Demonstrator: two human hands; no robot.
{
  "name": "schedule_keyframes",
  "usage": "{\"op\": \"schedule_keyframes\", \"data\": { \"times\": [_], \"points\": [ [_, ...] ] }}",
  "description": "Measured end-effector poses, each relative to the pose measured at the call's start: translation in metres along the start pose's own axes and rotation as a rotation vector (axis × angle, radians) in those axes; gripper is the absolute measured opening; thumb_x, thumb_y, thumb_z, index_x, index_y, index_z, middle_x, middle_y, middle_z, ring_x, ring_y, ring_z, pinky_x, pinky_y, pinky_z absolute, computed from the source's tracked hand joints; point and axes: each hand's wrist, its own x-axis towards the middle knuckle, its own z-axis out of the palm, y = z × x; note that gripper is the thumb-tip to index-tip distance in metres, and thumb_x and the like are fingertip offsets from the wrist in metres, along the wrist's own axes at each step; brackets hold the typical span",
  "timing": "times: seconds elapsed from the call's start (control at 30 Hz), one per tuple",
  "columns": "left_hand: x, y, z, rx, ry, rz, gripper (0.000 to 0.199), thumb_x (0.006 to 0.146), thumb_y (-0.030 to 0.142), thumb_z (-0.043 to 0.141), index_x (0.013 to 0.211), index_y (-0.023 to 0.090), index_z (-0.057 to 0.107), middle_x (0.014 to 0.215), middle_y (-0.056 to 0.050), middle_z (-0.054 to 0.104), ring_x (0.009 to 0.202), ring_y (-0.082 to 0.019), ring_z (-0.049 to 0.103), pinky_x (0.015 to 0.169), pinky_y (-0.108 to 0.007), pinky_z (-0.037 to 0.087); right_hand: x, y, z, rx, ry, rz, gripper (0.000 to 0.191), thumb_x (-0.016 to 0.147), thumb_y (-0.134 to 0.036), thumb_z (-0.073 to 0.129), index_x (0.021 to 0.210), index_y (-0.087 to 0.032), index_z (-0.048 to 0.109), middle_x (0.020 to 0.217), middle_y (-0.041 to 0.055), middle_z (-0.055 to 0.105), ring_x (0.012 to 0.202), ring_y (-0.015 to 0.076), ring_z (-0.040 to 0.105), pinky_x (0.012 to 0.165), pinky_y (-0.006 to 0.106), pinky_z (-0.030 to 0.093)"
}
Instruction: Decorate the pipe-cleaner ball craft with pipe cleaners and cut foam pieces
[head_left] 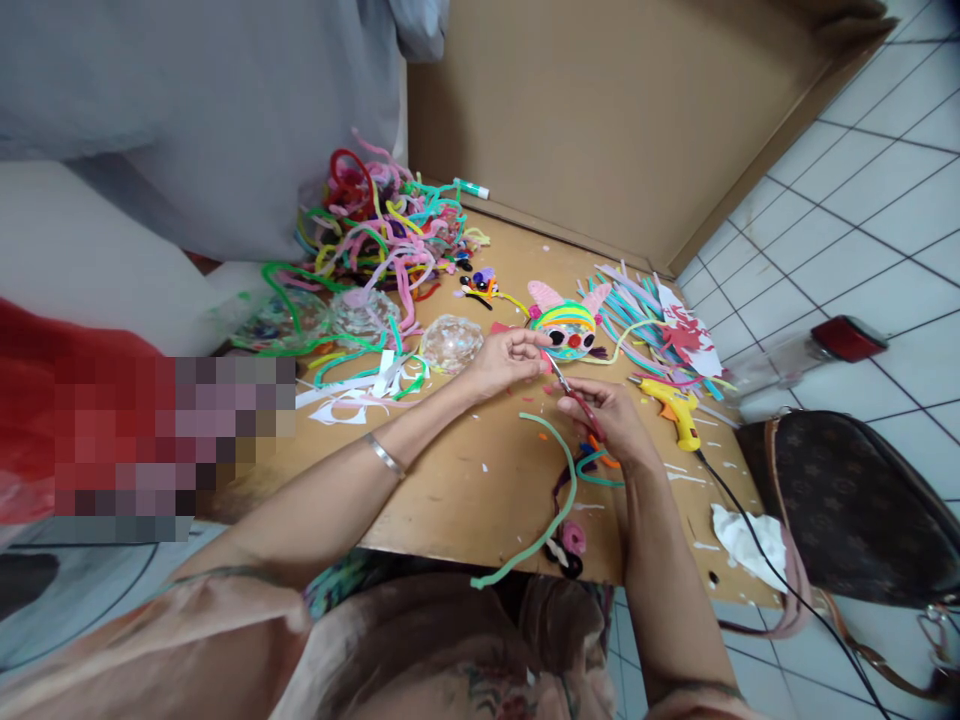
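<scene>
My right hand grips a pair of scissors with dark red handles, blades pointing up and left. Between the fingertips of my left hand is a small red piece, right at the blades; its material is too small to tell. Just beyond both hands lies a colourful face-shaped craft with pink ears, dark eyes and a red nose. A pale green pipe cleaner curves over the table below my hands, near a pink coil and dark bits.
A tangled heap of pipe cleaners and clear plastic balls lie at left. Straight pipe cleaners, a yellow glue gun with its cord, and a brown bag are at right. A cardboard panel stands behind; another person is at left.
</scene>
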Motion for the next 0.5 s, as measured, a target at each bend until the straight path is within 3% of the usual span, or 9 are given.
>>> {"op": "schedule_keyframes", "data": {
  "times": [0.27,0.5],
  "points": [
    [0.0026,0.0021,-0.0047,0.081,-0.118,-0.044,0.051,0.062,0.018,0.074,0.110,0.010,0.062,0.071,0.001,0.070,0.062,-0.009,0.062,0.064,-0.020,0.043,0.0008,0.0014,-0.0004,-0.011,-0.052,-0.009,0.056,0.058,-0.049,0.085,0.101,-0.013,0.075,0.055,-0.0073,0.045,0.046,0.0044,0.032,0.044,0.021,0.025],
    [0.0009,0.0057,-0.0046,0.093,-0.142,-0.056,0.051,0.062,0.015,0.073,0.111,0.009,0.062,0.072,0.001,0.069,0.061,-0.008,0.061,0.061,-0.018,0.042,0.0020,0.0022,-0.0001,-0.004,-0.031,0.024,0.053,0.056,-0.043,0.085,0.099,-0.013,0.076,0.053,-0.0077,0.046,0.047,0.0041,0.031,0.044,0.020,0.025]
  ]
}}
